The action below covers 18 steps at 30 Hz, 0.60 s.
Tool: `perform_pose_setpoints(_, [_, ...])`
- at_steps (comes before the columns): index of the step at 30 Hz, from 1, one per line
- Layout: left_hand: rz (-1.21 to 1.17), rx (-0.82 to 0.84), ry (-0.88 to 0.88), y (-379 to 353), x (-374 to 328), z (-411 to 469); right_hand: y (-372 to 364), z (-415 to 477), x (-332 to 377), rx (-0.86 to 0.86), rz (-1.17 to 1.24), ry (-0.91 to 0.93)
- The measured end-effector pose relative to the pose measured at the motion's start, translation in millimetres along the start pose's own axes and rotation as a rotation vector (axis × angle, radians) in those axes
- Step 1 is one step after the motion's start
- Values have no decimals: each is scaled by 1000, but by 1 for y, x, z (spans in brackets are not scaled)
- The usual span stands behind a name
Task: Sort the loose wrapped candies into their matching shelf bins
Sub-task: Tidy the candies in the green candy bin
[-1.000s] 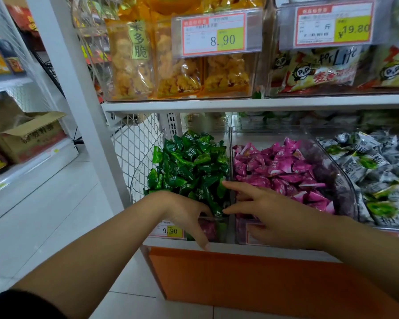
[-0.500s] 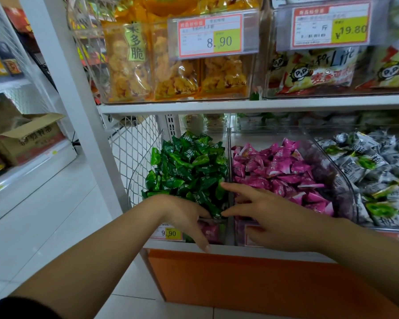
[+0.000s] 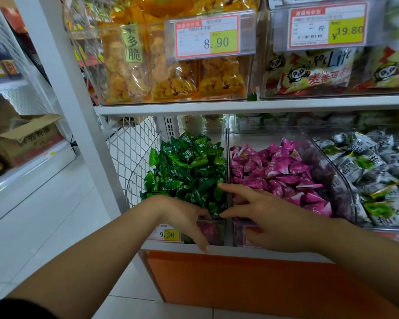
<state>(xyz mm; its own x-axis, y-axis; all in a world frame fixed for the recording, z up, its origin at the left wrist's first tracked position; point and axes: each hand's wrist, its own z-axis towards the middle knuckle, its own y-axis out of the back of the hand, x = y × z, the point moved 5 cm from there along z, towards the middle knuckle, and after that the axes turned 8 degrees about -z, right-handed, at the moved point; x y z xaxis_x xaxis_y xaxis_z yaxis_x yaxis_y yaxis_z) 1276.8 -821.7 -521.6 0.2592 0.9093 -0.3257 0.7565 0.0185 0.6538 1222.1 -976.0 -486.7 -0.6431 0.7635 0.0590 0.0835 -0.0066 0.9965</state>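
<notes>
Three clear bins stand side by side on the lower shelf. The left bin holds green wrapped candies [image 3: 189, 166], the middle one pink wrapped candies [image 3: 274, 169], the right one grey and green wrapped candies [image 3: 373, 171]. A pink candy [image 3: 209, 230] shows through the front wall of the green bin. My left hand [image 3: 184, 217] rests over that bin's front edge, fingers straight and pointing down. My right hand [image 3: 260, 215] reaches across the divider [image 3: 228, 199] between the green and pink bins, index finger and thumb spread over the green candies, holding nothing that I can see.
The upper shelf [image 3: 251, 107] carries clear boxes of orange snack packs [image 3: 171, 72] and panda-print packs [image 3: 320, 67] with price tags. A white upright post [image 3: 62, 88] and wire mesh side panel [image 3: 134, 153] stand left. A cardboard box [image 3: 23, 139] sits on the neighbouring shelf.
Both hands have stayed near the front of the green and pink bins. My right index finger has shifted slightly further left over the green candies.
</notes>
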Motion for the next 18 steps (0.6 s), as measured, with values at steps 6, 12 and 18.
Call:
perform_pose_setpoints(6, [1,-2,-17,0,-1,0,0,-1,1,2,2,1])
perform_pose_setpoints(12, [-186,-117,-128,6,2,-11,0,1,-1,-11,-5,25])
perform_pose_setpoints(18, [-193,-306,-247,26,0,-29,2,0,-1,-26,-10,22])
